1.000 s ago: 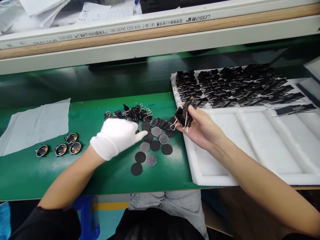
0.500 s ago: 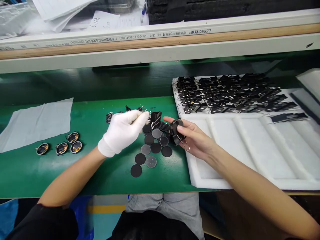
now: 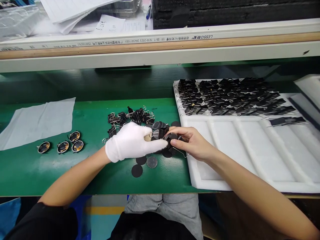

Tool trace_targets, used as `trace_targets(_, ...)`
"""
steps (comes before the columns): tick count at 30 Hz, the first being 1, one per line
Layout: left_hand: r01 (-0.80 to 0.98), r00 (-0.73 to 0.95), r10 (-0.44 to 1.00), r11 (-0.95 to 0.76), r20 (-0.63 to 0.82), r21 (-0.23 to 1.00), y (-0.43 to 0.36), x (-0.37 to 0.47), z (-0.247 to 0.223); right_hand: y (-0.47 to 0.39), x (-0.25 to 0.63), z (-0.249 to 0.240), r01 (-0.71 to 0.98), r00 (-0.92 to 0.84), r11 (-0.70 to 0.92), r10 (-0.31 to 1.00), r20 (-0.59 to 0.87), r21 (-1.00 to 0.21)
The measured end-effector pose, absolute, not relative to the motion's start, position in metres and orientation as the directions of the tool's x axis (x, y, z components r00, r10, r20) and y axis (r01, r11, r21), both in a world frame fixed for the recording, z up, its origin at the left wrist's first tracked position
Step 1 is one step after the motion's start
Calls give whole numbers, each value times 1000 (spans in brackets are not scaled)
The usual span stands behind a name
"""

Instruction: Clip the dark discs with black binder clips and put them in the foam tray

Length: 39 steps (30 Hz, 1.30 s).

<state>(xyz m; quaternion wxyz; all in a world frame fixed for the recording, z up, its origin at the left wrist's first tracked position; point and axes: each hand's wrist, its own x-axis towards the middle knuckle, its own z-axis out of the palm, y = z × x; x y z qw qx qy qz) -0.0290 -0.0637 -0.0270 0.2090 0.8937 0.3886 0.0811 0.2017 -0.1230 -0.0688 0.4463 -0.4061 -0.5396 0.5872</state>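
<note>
My left hand (image 3: 133,141), in a white glove, is closed on a black binder clip (image 3: 163,132) with silver wire handles. The thumb reaches to a round black piece (image 3: 172,136) that my bare right hand (image 3: 196,141) grips between thumb and fingers. Another clip's wire handle sticks out below that piece. The left clip meets the piece's near side; whether its jaws are on the edge is hidden. Beneath both hands lie loose round black discs (image 3: 137,170), some glossy grey. Behind the glove is a pile of binder clips (image 3: 138,116).
On the right, a white foam tray (image 3: 193,166) holds rows of clipped black pieces (image 3: 225,95) in its far part. Several oval amber-and-black pieces with metal rims (image 3: 63,147) lie left, near a white cloth (image 3: 42,123). A shelf edge (image 3: 150,56) runs across the back.
My left hand has moved right and toward me, carrying the binder clip to the round piece. My right hand has shifted slightly down. The clip pile is now uncovered.
</note>
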Motion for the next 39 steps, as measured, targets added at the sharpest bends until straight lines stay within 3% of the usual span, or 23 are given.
trace_targets(4,705,654,756,-605,-11,371,-71,-21,-28,-123,201,-69,-59,-296,-27,955,-8,-998)
trace_targets(7,736,624,782,-589,5,333,-71,-20,-30,-123,205,-68,-122,-274,-128,957,-91,-984)
trace_targets(11,706,632,775,-585,18,400,-65,-22,-33,-120,218,-60,-215,-206,-274,951,-231,-937)
trace_targets(17,621,670,723,-425,-166,658,-68,-23,-27,-111,237,-56,112,-257,-156,949,-180,-981)
trace_targets(21,608,680,672,-296,-292,736,-79,-18,-25,-110,242,-53,305,-346,6,932,-105,-952)
trace_targets(28,636,661,635,-193,-399,747,-92,-12,-31,-113,244,-45,414,-473,160,879,-62,-896)
trace_targets(39,667,665,646,-286,-376,688,-92,-9,-35,-116,243,-44,405,-533,235,846,-19,-884)
